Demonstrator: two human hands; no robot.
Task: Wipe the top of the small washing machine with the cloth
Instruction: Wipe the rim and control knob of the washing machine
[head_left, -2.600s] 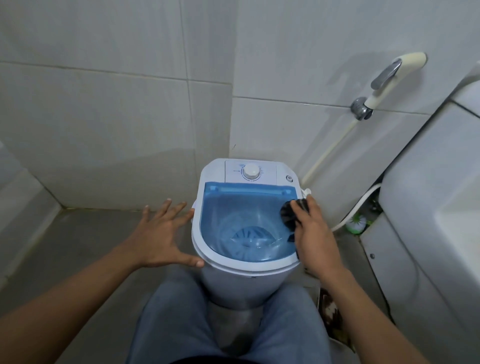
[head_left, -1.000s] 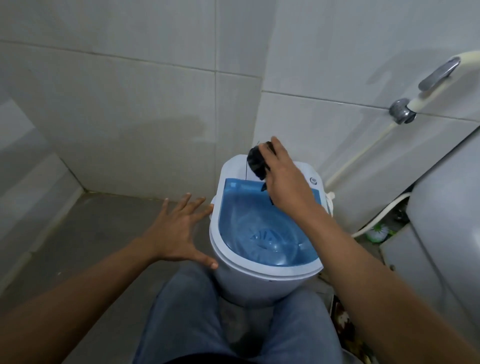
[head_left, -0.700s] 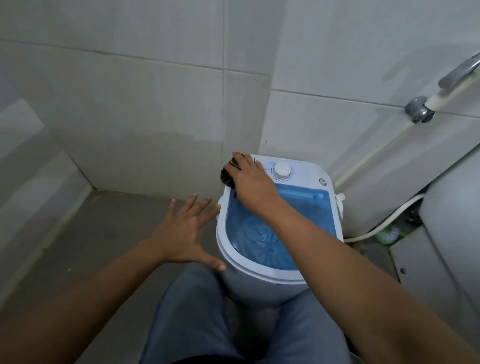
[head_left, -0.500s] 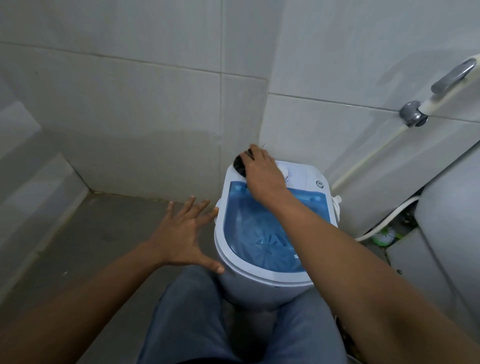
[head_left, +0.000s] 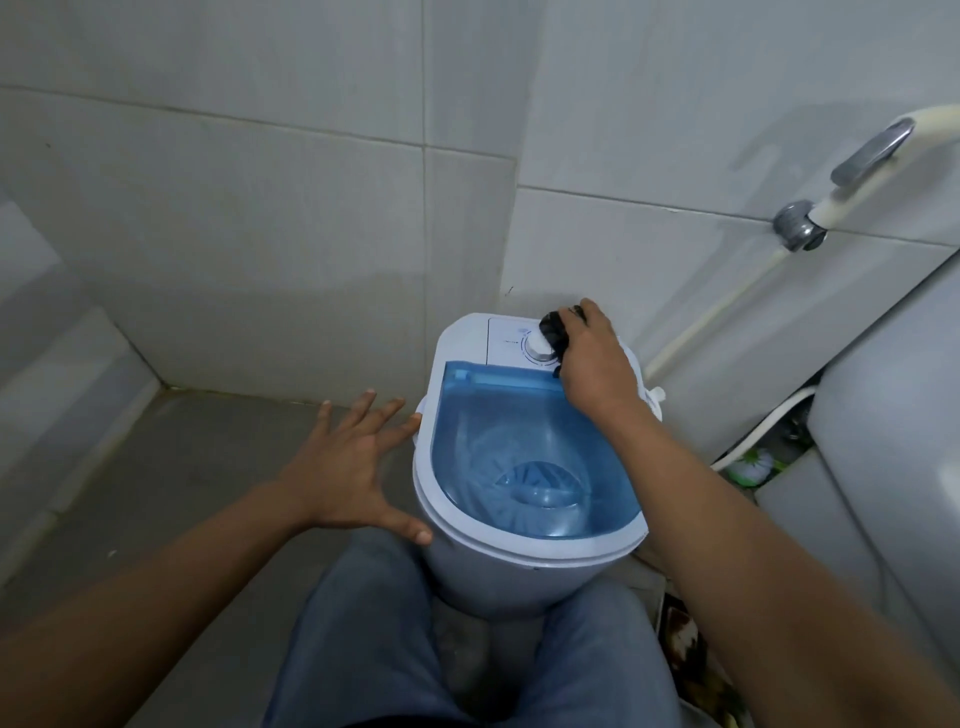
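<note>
The small white washing machine (head_left: 457, 343) stands in the tiled corner, with a clear blue lid (head_left: 530, 457) and a white control panel at the back. My right hand (head_left: 597, 364) presses a bunched black cloth (head_left: 555, 330) onto the panel's right part, right beside the white dial (head_left: 537, 347). My left hand (head_left: 353, 462) is spread flat with fingers apart, its thumb and fingertips touching the machine's left side, holding nothing.
Tiled walls close in behind and to the left. A bidet sprayer (head_left: 852, 171) with its hose (head_left: 717, 312) hangs on the right wall. A large white fixture (head_left: 893, 415) stands at right. My jeans-clad knees (head_left: 363, 639) flank the machine's front.
My right hand has slid the cloth across the back panel from its left corner to the right side, past the dial. The left hand has stayed braced against the machine.
</note>
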